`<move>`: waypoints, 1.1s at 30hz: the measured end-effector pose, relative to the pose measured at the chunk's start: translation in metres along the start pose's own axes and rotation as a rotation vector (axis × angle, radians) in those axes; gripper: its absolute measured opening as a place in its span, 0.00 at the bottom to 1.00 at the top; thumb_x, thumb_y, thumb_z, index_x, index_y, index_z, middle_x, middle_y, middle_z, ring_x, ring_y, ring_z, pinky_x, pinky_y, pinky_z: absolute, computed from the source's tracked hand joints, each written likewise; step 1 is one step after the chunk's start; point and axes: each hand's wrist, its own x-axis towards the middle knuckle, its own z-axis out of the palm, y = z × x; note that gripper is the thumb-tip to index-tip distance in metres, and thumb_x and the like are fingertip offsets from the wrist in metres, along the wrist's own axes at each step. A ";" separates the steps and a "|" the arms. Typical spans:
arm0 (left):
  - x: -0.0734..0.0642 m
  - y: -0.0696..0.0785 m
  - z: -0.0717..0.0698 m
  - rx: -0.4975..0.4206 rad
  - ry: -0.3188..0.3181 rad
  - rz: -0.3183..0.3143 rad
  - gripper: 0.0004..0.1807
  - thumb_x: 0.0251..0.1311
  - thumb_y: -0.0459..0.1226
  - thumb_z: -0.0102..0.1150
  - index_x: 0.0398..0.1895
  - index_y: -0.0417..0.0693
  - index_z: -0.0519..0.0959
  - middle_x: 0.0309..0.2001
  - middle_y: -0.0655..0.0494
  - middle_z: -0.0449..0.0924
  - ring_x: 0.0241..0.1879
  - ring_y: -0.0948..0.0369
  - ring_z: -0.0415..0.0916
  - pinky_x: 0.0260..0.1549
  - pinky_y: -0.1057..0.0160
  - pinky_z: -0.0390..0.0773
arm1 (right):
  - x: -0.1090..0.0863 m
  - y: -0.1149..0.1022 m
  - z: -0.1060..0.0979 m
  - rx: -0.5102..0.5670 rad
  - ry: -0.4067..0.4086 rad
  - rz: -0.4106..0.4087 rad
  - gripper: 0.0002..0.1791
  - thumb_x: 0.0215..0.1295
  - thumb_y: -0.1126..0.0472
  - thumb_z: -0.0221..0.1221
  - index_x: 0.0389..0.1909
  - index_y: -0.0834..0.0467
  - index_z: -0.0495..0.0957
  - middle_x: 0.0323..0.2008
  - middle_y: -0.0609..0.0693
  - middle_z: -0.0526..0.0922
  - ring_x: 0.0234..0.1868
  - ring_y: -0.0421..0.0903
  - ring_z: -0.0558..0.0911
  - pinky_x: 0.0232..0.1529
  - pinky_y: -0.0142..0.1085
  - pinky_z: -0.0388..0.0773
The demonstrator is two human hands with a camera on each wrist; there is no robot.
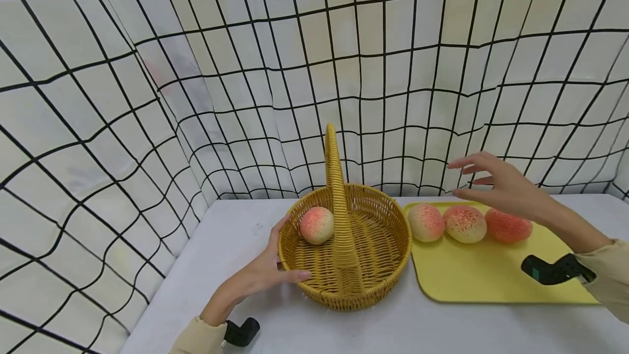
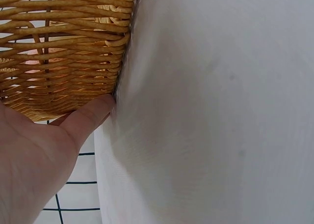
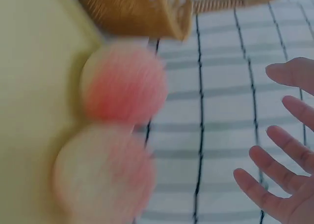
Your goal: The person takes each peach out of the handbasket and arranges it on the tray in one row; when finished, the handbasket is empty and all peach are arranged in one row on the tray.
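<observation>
A wicker basket (image 1: 383,283) with a tall arched handle stands on the white table, one pink-and-cream peach (image 1: 316,225) inside it on the left. My left hand (image 1: 267,261) holds the basket's left side, the thumb lying at the front rim. From the left wrist view, a fingertip (image 2: 103,104) rests low against the woven wall, close to the tabletop. Above the back of a yellow tray (image 1: 472,283) hovers my right hand (image 1: 506,187), fingers spread and holding nothing. Below it three more peaches (image 1: 464,224) sit in a row on the tray, the rightmost partly covered by the hand.
Right beside the basket lies the tray, its left edge close to the basket's rim. A white wall covered with black netting (image 1: 363,97) rises behind the table and along the left. Black wrist devices (image 1: 555,269) are worn at both sleeves.
</observation>
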 end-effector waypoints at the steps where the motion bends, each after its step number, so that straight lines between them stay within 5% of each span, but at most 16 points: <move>1: 0.000 0.000 0.000 -0.001 0.000 0.001 0.73 0.53 0.55 0.78 0.85 0.59 0.28 0.84 0.36 0.36 0.81 0.39 0.41 0.75 0.33 0.49 | 0.007 -0.012 0.004 0.021 -0.004 -0.030 0.25 0.64 0.64 0.73 0.62 0.58 0.79 0.58 0.55 0.79 0.57 0.58 0.80 0.50 0.46 0.84; 8: -0.001 -0.001 -0.001 0.004 0.009 -0.013 0.73 0.53 0.56 0.78 0.85 0.61 0.28 0.84 0.39 0.36 0.82 0.40 0.41 0.74 0.32 0.48 | 0.055 -0.087 0.043 0.171 -0.126 -0.156 0.23 0.66 0.64 0.72 0.61 0.59 0.80 0.56 0.53 0.80 0.58 0.55 0.81 0.54 0.53 0.83; 14: -0.002 0.000 -0.002 0.010 0.004 -0.003 0.72 0.54 0.55 0.78 0.85 0.61 0.28 0.84 0.39 0.38 0.82 0.41 0.43 0.75 0.33 0.49 | 0.089 -0.121 0.090 0.265 -0.277 -0.258 0.22 0.64 0.68 0.71 0.59 0.62 0.82 0.56 0.56 0.79 0.59 0.56 0.80 0.55 0.49 0.84; 22: -0.003 -0.002 0.002 0.004 -0.004 0.002 0.72 0.54 0.56 0.77 0.85 0.62 0.28 0.84 0.42 0.39 0.82 0.43 0.44 0.74 0.33 0.51 | 0.109 -0.123 0.145 0.329 -0.423 -0.382 0.21 0.68 0.62 0.69 0.59 0.66 0.81 0.57 0.60 0.82 0.60 0.58 0.81 0.59 0.48 0.79; 33: -0.002 0.001 0.000 0.032 0.003 0.000 0.71 0.55 0.55 0.77 0.85 0.60 0.29 0.84 0.41 0.38 0.82 0.42 0.42 0.74 0.33 0.50 | 0.117 -0.109 0.171 0.282 -0.508 -0.413 0.23 0.67 0.59 0.69 0.60 0.62 0.82 0.59 0.56 0.81 0.64 0.54 0.77 0.66 0.49 0.73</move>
